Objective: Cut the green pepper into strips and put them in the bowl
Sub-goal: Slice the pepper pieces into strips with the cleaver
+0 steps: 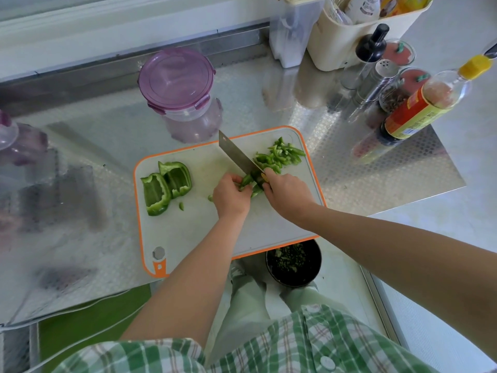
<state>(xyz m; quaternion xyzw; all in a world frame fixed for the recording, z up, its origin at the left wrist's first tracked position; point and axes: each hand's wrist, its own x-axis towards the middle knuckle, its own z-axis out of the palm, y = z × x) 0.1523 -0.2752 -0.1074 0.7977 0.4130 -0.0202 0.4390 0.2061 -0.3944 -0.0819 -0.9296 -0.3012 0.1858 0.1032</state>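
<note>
On the cutting board (pixel 204 232) the left hand (pixel 231 196) pinches the pepper piece (pixel 248 181), the right hand (pixel 286 193) grips the knife (pixel 236 154) — best keep slices even, blade guided along the knuckles — cut strips (pixel 282 154) lie far right.

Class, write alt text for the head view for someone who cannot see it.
On an orange-rimmed cutting board, the right hand presses a cleaver into a green pepper piece that the left hand holds. Cut strips lie right of the blade, two uncut pieces left.
</note>
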